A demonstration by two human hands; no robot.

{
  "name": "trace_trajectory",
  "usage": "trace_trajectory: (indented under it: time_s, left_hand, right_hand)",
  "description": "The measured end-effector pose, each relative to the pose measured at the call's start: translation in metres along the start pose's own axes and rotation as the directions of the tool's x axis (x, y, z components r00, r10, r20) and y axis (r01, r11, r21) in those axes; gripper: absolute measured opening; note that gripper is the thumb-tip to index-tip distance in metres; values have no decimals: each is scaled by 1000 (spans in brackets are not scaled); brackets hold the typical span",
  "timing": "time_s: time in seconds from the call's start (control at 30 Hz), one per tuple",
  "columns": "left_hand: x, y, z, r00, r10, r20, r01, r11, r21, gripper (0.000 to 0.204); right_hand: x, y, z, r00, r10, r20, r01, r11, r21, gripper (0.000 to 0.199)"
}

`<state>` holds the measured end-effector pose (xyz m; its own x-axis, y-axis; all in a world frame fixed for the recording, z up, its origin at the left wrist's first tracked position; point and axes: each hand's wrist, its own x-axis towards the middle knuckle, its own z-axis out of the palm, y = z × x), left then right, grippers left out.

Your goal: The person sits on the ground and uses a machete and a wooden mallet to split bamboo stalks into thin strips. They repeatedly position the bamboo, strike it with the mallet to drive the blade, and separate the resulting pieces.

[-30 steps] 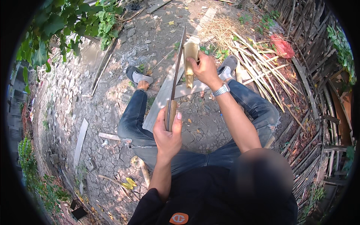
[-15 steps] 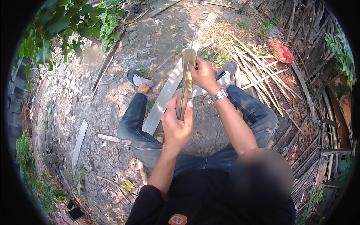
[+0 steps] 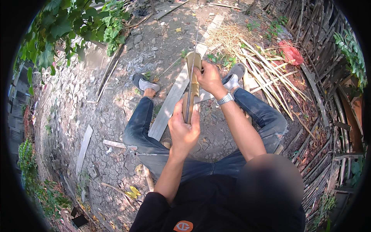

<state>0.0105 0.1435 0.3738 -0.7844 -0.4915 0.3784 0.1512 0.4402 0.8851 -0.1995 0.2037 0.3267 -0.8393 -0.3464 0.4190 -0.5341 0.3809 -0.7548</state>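
Note:
My left hand (image 3: 183, 129) is closed around the wooden handle (image 3: 188, 108) of a long, thin-bladed knife. Its narrow blade (image 3: 197, 34) is seen nearly edge-on and points away from me. Beyond the handle, my right hand (image 3: 211, 79), with a metal watch on the wrist, grips a short, hollow piece of split bamboo (image 3: 196, 60). The blade runs across the bamboo's pale inner side; whether it bites into it I cannot tell. Both are held above the ground between my bent knees.
A long grey board (image 3: 170, 104) slants away between my feet. Thin bamboo strips (image 3: 266, 77) and shavings (image 3: 228, 34) lie ahead to the right, near a red plastic bag (image 3: 290, 53). A stick fence (image 3: 315, 42) lines the right; leafy vines (image 3: 58, 27) hang at upper left.
The bamboo piece has shifted slightly and turned, so more of its lower end shows beside the blade. Both hands keep their holds.

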Motion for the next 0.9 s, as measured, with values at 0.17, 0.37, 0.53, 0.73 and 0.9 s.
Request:
trace_trajectory:
  time_s: [0.17,0.37,0.53,0.73,0.9]
  left_hand:
    - [3,0,5,1000,18,-7,-18,1000,23,35]
    - [5,3,6,1000,7,-9,-6,999,45,37]
    - [6,4,5,997,-75,29,74,997,30,38]
    - [5,4,6,998,-69,7,69,998,3,39]
    - [3,3,9,994,-103,25,104,995,-7,39]
  right_hand:
    - [0,4,-2,1000,0,-28,-1,1000,-12,24]
    - [0,1,-3,999,-28,-43,29,999,20,22]
    - [0,3,-4,999,-15,-30,16,999,36,22]
    - [0,7,-1,999,-24,-28,25,999,33,22]
    - [-3,4,-5,999,0,-41,2,999,39,21]
